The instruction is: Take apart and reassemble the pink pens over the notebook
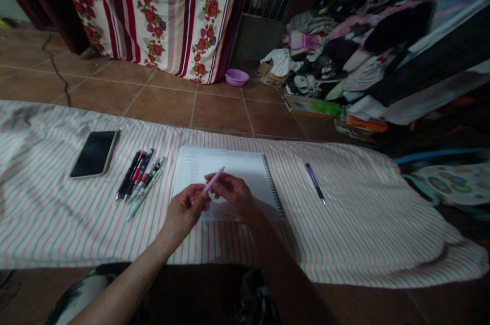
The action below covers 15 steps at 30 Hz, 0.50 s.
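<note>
A pink pen [214, 179] is held at a slant above an open spiral notebook [245, 161]. My left hand [190, 203] pinches its lower end between thumb and fingers. Close by, my right hand [233, 191] has its fingers curled at the pen's upper part; whether they grip it or only touch it I cannot tell. The notebook's page has faint writing along its left side, and its spiral runs down the right edge. Left of the notebook lies a row of several pens [140, 177]. A purple pen [315, 183] rests alone to the right.
A phone [94, 154] lies face up at the left on the striped cloth [356, 223]. Beyond the cloth are a tiled floor [164, 95], a flowered curtain [153, 8] and a purple bowl [237, 77]. Piled clothes [344, 44] and a blue chair [451, 182] stand at the right.
</note>
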### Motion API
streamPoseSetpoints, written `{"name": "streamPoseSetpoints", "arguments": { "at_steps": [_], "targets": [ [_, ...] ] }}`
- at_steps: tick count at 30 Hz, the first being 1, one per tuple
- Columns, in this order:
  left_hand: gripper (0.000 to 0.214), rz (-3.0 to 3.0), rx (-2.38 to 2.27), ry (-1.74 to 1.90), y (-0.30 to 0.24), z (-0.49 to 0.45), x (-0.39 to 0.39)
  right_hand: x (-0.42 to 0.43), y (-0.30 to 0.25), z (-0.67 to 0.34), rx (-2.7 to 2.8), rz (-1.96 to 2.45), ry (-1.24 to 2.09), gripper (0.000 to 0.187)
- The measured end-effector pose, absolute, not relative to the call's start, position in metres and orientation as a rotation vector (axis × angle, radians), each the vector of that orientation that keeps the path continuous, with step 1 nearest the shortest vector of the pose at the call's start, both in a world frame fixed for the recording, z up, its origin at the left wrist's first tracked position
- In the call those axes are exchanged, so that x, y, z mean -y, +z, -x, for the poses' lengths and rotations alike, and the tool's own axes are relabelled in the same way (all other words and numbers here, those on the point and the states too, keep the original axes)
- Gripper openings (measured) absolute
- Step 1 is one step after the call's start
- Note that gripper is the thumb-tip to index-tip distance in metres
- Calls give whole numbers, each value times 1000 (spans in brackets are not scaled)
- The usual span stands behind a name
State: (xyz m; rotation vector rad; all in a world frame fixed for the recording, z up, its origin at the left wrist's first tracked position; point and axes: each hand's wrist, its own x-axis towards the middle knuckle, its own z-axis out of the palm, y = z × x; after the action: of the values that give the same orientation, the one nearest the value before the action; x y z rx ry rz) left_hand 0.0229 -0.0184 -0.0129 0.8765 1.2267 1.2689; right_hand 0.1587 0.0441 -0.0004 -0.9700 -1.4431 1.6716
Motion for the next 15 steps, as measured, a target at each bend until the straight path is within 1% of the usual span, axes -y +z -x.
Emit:
{"name": "streamPoseSetpoints", "arguments": {
  "at_steps": [4, 15],
  "targets": [
    [32, -863, -1210, 1287, -12, -23, 19, -43, 4, -157, 1389, 1045, 1651, 20],
    [31, -847, -1204, 1265, -13, -26, 21, -43, 3, -157, 1390, 1085, 1567, 17]
  ]
}}
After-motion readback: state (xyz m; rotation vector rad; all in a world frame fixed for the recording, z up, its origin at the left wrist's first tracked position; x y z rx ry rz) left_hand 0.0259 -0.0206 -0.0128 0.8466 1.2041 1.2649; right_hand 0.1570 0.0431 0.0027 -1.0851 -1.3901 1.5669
